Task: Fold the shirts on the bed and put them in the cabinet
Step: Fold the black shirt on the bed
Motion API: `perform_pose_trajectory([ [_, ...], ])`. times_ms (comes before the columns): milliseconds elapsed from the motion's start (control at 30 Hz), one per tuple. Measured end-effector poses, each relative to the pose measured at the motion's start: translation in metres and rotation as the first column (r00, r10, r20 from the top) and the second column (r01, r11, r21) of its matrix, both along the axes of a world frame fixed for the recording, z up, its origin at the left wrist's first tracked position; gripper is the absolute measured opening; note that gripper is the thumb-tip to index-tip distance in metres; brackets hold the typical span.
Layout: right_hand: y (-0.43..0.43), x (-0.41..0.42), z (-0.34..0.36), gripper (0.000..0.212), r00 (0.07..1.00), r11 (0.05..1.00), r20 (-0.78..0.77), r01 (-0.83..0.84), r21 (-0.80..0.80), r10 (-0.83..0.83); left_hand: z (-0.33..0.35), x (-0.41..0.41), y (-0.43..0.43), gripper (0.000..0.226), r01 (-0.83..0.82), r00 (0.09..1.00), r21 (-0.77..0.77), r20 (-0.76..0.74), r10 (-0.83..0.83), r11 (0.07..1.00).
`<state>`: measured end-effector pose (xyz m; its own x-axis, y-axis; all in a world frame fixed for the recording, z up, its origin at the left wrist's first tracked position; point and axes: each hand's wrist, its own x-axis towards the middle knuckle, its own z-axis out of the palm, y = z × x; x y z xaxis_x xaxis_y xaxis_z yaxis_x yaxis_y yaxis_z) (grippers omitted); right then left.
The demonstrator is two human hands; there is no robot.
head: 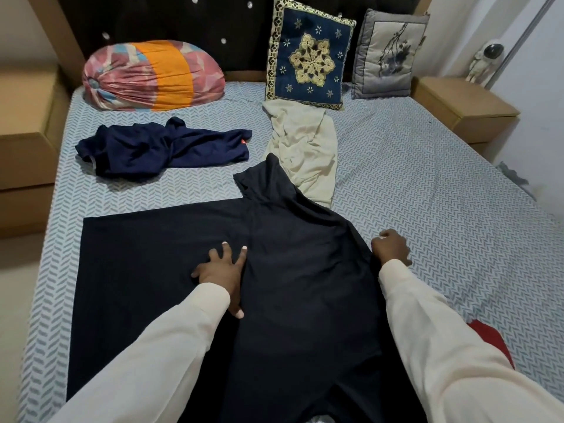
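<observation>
Spanning whole view: bed (427, 209), chevron sheet. Black shirt (290, 285) spread flat at near edge. Navy shirt (161, 148) crumpled, far left. Cream shirt (305, 148) crumpled beside it, sleeve of black shirt overlapping. Left hand (222, 270): grip apart, fingers splayed, pressing black shirt. Right hand (392, 247): grip clamped on black shirt's right edge.

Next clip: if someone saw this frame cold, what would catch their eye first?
First, the big black shirt spread across the near half of the bed, with the left hand pressed flat on its middle and the right hand at its right edge. Next, the crumpled navy shirt and cream shirt waiting farther up, below the bright striped bolster at the headboard.
</observation>
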<state>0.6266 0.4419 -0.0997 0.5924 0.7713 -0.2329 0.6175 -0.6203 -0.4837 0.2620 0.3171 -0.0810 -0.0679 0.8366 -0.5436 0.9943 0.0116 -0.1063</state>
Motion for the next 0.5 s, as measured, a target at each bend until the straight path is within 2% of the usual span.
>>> perform_pose_trajectory([
  [100,0.028,-0.039,0.012,0.029,0.983,0.97,0.073,-0.177,0.166,0.167,-0.001,0.006,0.009,0.163,-0.001,0.999,-0.032,-0.036,0.0,0.999],
  [167,0.056,-0.067,0.014,0.038,0.946,0.913,0.08,-0.323,0.251,0.313,-0.004,0.007,0.015,0.167,-0.008,0.999,-0.052,-0.049,0.005,0.999],
  [233,0.078,-0.094,0.018,0.038,0.898,0.875,0.04,-0.437,0.21,0.439,-0.004,0.009,0.018,0.171,-0.008,0.998,-0.072,-0.064,0.003,0.997],
  [367,0.111,-0.133,0.018,0.028,0.773,0.773,0.018,-0.634,-0.011,0.634,-0.005,0.011,0.023,0.174,-0.022,0.998,-0.095,-0.067,0.016,0.995],
  [433,0.127,-0.139,0.017,0.017,0.764,0.763,0.013,-0.644,-0.047,0.645,-0.008,0.011,0.025,0.175,-0.026,0.997,-0.093,-0.073,0.019,0.995],
  [500,0.138,-0.133,0.023,0.019,0.849,0.85,-0.048,-0.525,0.049,0.527,-0.008,0.011,0.025,0.176,-0.024,0.997,-0.094,-0.073,0.017,0.995],
])
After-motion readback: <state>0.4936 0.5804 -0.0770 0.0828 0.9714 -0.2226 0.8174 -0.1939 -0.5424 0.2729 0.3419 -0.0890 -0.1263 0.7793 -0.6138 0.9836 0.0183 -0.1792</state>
